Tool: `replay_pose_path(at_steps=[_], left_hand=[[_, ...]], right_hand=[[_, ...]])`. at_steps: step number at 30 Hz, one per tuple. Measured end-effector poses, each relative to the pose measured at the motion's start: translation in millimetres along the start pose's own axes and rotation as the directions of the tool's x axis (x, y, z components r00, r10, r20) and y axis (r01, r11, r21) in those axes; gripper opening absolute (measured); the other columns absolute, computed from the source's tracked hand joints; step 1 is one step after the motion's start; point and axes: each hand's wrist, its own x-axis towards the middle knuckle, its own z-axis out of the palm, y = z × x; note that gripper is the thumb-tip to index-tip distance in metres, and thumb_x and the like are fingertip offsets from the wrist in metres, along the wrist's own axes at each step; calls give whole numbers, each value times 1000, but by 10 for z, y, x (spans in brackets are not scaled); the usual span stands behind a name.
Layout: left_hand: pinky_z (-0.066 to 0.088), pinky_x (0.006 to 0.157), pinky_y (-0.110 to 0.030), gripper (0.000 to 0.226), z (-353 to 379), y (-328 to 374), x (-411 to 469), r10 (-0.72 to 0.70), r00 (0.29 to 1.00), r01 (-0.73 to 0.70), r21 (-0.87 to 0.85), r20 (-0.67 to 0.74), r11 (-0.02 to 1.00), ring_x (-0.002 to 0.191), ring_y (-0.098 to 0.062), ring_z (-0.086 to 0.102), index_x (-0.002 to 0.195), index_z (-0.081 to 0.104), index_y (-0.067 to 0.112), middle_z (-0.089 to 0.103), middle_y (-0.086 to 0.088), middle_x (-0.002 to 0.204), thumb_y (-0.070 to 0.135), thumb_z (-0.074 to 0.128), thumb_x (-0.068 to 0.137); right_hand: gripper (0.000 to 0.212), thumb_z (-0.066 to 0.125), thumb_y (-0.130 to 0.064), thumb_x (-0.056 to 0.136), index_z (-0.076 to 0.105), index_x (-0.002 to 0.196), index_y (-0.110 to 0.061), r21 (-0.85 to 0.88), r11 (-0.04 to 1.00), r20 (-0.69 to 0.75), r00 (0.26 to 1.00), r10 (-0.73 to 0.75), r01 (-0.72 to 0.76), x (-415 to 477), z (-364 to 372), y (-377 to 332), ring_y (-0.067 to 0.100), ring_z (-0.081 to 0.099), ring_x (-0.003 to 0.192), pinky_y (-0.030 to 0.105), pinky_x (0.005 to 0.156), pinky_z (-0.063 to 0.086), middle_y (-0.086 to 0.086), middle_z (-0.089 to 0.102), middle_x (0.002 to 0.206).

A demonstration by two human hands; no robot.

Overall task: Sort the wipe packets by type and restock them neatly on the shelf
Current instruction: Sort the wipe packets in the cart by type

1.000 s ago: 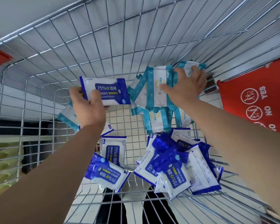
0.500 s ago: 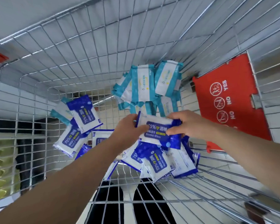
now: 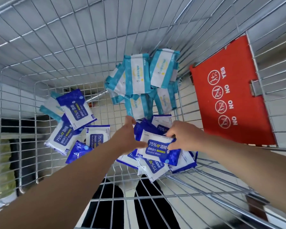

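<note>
Wire cart [image 3: 59,52] over tiled floor [image 3: 104,111]; left hand [image 3: 127,139] and right hand [image 3: 183,138] both clamp one blue packet [image 3: 157,149].

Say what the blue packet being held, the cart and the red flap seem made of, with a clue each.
Blue packet: likely soft glossy plastic film; creased, with sheen. Cart: shiny metal wire, silvery grid with glints. Red flap: probably rigid matt plastic; flat, evenly coloured, printed symbols.
</note>
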Motion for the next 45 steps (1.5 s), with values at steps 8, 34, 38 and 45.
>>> replay_pose_path(at_steps=[8,34,38,45], left_hand=[[47,90,-32,61,-278,-281,-29,12,993,-16,-35,-117,999,104,-16,57,128,50,19,59,1,118,52,68,80],[47,70,-35,13,-1194,-1936,-202,-182,919,246,148,-349,958,89,-31,59,96,62,8,59,-13,99,16,55,89],[46,73,-37,16,-1328,-1964,-176,-266,828,270,-64,-493,961,88,-27,55,105,54,7,53,-11,102,11,49,91],[43,68,-32,35,-1265,-2001,-138,-298,879,268,-130,-373,955,79,-21,52,97,44,15,48,5,79,20,73,80]], right_hand=[[47,71,-46,78,59,117,-24,12,999,-187,982,-40,43,72,-265,-363,11,50,96,28,79,42,-8,51,104],[20,70,-17,80,62,90,-2,307,949,-61,993,99,-76,1420,330,-1789,21,57,70,30,57,46,8,61,80],[14,63,-12,85,57,97,-6,624,782,-166,975,148,-12,1471,43,-1927,11,51,56,14,37,36,8,60,79],[42,72,-14,83,49,117,-8,764,640,-112,960,258,-83,1811,136,-2132,18,66,88,34,72,59,9,63,108]])
